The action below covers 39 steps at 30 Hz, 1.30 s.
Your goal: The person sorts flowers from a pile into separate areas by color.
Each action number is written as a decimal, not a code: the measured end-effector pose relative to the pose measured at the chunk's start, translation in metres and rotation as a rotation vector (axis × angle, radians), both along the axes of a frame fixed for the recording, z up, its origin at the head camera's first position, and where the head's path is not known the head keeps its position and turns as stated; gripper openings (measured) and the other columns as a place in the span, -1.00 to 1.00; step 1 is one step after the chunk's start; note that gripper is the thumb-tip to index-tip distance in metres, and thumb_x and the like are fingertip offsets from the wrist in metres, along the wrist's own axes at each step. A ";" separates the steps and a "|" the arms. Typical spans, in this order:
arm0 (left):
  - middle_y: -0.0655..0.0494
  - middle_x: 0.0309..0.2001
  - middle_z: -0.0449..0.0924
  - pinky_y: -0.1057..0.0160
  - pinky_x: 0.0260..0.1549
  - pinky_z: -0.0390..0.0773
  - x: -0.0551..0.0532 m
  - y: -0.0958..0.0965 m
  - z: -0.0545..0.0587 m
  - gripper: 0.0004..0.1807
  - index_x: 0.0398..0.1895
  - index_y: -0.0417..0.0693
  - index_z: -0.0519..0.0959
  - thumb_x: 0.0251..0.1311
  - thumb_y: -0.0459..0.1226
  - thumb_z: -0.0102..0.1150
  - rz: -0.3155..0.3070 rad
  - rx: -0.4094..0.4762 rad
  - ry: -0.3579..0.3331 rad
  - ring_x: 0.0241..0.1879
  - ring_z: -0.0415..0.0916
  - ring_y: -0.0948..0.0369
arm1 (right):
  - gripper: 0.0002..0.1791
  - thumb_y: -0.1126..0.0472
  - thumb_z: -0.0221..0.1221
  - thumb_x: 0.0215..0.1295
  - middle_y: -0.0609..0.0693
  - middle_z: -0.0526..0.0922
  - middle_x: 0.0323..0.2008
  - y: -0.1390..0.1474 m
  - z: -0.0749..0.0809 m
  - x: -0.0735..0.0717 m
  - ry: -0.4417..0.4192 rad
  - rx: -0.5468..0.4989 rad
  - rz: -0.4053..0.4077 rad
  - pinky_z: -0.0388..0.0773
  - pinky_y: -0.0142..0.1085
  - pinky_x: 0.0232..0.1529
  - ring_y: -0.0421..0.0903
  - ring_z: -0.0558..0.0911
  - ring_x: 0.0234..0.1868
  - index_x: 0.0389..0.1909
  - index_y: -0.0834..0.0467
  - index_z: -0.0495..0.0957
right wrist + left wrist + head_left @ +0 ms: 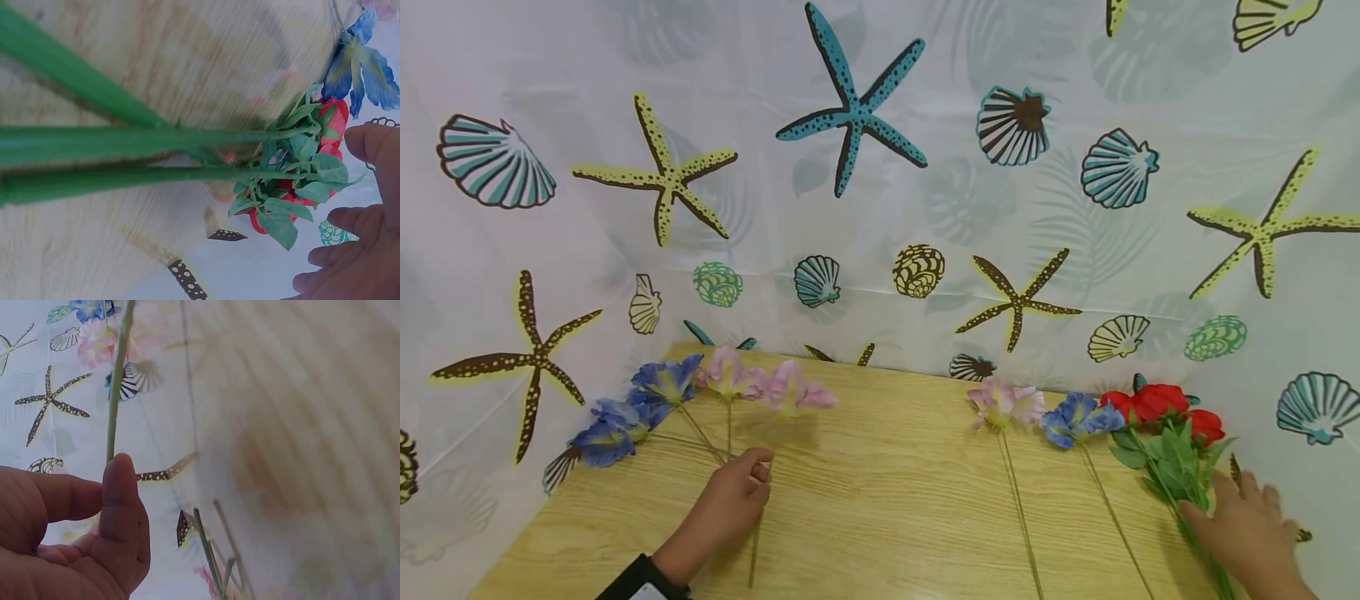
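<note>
Green stems (94,142) are crossing closest to my right wrist view.
I am observing the left hand (737,496) pinching the stem of a pink flower (792,390) over the left side of the wooden table (887,467); the right hand (1247,525) is spreading its fingers, gripping nothing, beside red flowers (1161,402); any contact is remaining unclear.

A white cloth (880,221) printed with starfish (854,113) and shells (1118,169) hangs behind the far edge of the wood-grain table (895,492) and runs along its left and right edges.
</note>
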<state>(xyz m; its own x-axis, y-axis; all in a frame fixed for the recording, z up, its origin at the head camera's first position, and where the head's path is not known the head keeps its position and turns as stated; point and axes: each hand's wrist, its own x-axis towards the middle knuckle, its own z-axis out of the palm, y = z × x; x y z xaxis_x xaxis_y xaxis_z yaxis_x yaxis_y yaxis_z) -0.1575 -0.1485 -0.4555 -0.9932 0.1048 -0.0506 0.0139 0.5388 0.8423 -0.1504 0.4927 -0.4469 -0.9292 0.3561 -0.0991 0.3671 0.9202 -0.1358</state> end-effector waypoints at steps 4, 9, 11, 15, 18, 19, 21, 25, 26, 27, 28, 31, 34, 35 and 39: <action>-0.03 -0.17 0.53 0.18 -0.38 0.55 0.001 0.006 -0.002 -0.65 0.15 -0.35 0.48 0.30 -0.51 0.10 0.017 0.054 0.003 -0.24 0.60 0.11 | 0.05 -0.29 0.15 0.31 0.75 -0.16 0.26 -0.007 0.004 0.002 0.002 -0.028 0.061 -0.09 0.60 0.07 0.73 -0.21 0.26 0.28 0.61 0.11; -0.07 -0.13 0.51 0.19 -0.47 0.54 0.004 0.014 -0.003 -0.70 0.12 -0.35 0.48 0.35 -0.48 0.07 0.013 0.180 -0.039 -0.24 0.57 0.10 | -0.01 -0.25 0.13 0.35 0.73 -0.13 0.27 -0.025 0.011 0.005 0.068 -0.029 0.114 -0.05 0.58 0.04 0.70 -0.17 0.26 0.27 0.62 0.13; -0.11 -0.11 0.49 0.16 -0.50 0.54 0.004 0.018 -0.004 -0.71 0.13 -0.37 0.44 0.37 -0.47 0.06 -0.004 0.242 -0.059 -0.24 0.55 0.08 | -0.06 -0.20 0.13 0.37 0.73 -0.08 0.26 -0.033 0.014 0.007 0.121 -0.024 0.140 -0.02 0.57 0.02 0.70 -0.12 0.26 0.25 0.62 0.15; -0.15 -0.09 0.46 0.13 -0.50 0.56 0.004 0.024 -0.007 -0.69 0.14 -0.38 0.41 0.39 -0.44 0.05 -0.022 0.321 -0.089 -0.27 0.53 0.06 | -0.15 -0.13 0.09 0.43 0.75 -0.06 0.25 -0.051 0.019 0.006 0.194 -0.094 0.195 -0.03 0.54 0.09 0.70 -0.08 0.26 0.23 0.62 0.18; -0.14 -0.09 0.45 0.12 -0.49 0.57 0.006 0.028 -0.006 -0.69 0.16 -0.36 0.40 0.40 -0.44 0.05 -0.012 0.349 -0.102 -0.29 0.52 0.06 | -0.15 -0.14 0.07 0.46 0.74 -0.05 0.28 -0.069 0.022 0.004 0.206 -0.203 0.224 -0.01 0.50 0.14 0.67 -0.07 0.29 0.27 0.60 0.17; -0.13 -0.10 0.45 0.12 -0.48 0.58 0.007 0.030 -0.006 -0.68 0.16 -0.35 0.41 0.40 -0.44 0.05 -0.007 0.357 -0.104 -0.29 0.52 0.06 | -0.15 -0.15 0.05 0.47 0.72 -0.04 0.29 -0.076 0.022 0.004 0.206 -0.235 0.230 0.01 0.49 0.14 0.65 -0.05 0.30 0.29 0.59 0.16; -0.10 -0.11 0.43 0.13 -0.48 0.58 0.008 0.034 -0.004 -0.68 0.17 -0.35 0.40 0.40 -0.44 0.05 -0.010 0.377 -0.103 -0.32 0.50 0.09 | -0.17 -0.14 0.06 0.47 0.67 0.01 0.31 -0.091 0.022 0.006 0.211 -0.277 0.240 0.10 0.47 0.13 0.61 0.02 0.31 0.31 0.55 0.19; -0.07 -0.11 0.41 0.16 -0.46 0.58 0.010 0.045 0.000 -0.66 0.19 -0.36 0.40 0.39 -0.44 0.05 -0.019 0.428 -0.100 -0.36 0.46 0.14 | -0.22 -0.14 0.08 0.46 0.55 0.18 0.32 -0.126 0.021 0.012 0.194 -0.312 0.265 0.33 0.36 0.06 0.53 0.23 0.27 0.34 0.45 0.25; -0.08 -0.11 0.41 0.18 -0.46 0.58 0.011 0.048 0.002 -0.66 0.19 -0.37 0.40 0.40 -0.44 0.05 -0.023 0.439 -0.098 -0.36 0.44 0.15 | -0.23 -0.15 0.08 0.46 0.52 0.22 0.32 -0.136 0.022 0.013 0.182 -0.329 0.269 0.36 0.33 0.05 0.50 0.26 0.26 0.35 0.42 0.26; -0.08 -0.11 0.41 0.19 -0.46 0.57 0.011 0.051 0.003 -0.65 0.19 -0.37 0.40 0.39 -0.44 0.05 -0.022 0.448 -0.095 -0.36 0.44 0.15 | -0.24 -0.15 0.09 0.46 0.49 0.26 0.31 -0.145 0.022 0.015 0.170 -0.342 0.277 0.39 0.31 0.05 0.48 0.30 0.26 0.36 0.40 0.28; -0.09 -0.11 0.42 0.21 -0.46 0.57 0.012 0.054 0.003 -0.66 0.19 -0.38 0.40 0.39 -0.44 0.05 -0.020 0.452 -0.092 -0.36 0.44 0.15 | -0.25 -0.15 0.09 0.46 0.46 0.30 0.30 -0.155 0.022 0.017 0.164 -0.352 0.287 0.42 0.28 0.04 0.46 0.33 0.25 0.35 0.38 0.30; -0.12 -0.09 0.44 0.24 -0.44 0.58 0.013 0.059 0.005 -0.66 0.16 -0.39 0.41 0.38 -0.43 0.05 -0.025 0.453 -0.088 -0.34 0.45 0.15 | -0.37 -0.07 0.14 0.45 0.36 0.44 0.24 -0.181 0.021 0.022 0.176 -0.383 0.319 0.48 0.19 0.03 0.36 0.45 0.21 0.31 0.32 0.40; -0.12 -0.10 0.47 0.25 -0.43 0.57 0.016 0.064 0.006 -0.69 0.12 -0.39 0.43 0.38 -0.42 0.05 -0.038 0.463 -0.097 -0.32 0.46 0.15 | -0.50 0.05 0.19 0.43 0.25 0.55 0.17 -0.204 0.019 0.026 0.214 -0.422 0.342 0.56 0.09 -0.04 0.25 0.54 0.14 0.24 0.27 0.49; -0.13 -0.09 0.48 0.25 -0.42 0.58 0.017 0.065 0.006 -0.70 0.11 -0.39 0.43 0.38 -0.41 0.06 -0.049 0.470 -0.102 -0.31 0.46 0.15 | -0.53 0.09 0.19 0.42 0.21 0.57 0.15 -0.211 0.019 0.027 0.227 -0.441 0.345 0.57 0.06 -0.06 0.22 0.57 0.12 0.22 0.26 0.51; -0.10 -0.12 0.51 0.25 -0.41 0.59 0.025 0.072 0.005 -0.71 0.07 -0.40 0.45 0.38 -0.37 0.09 -0.094 0.501 -0.122 -0.31 0.48 0.16 | -0.63 0.16 0.20 0.42 0.13 0.61 0.12 -0.235 0.021 0.029 0.251 -0.542 0.348 0.63 -0.09 -0.14 0.05 0.64 0.01 0.17 0.22 0.55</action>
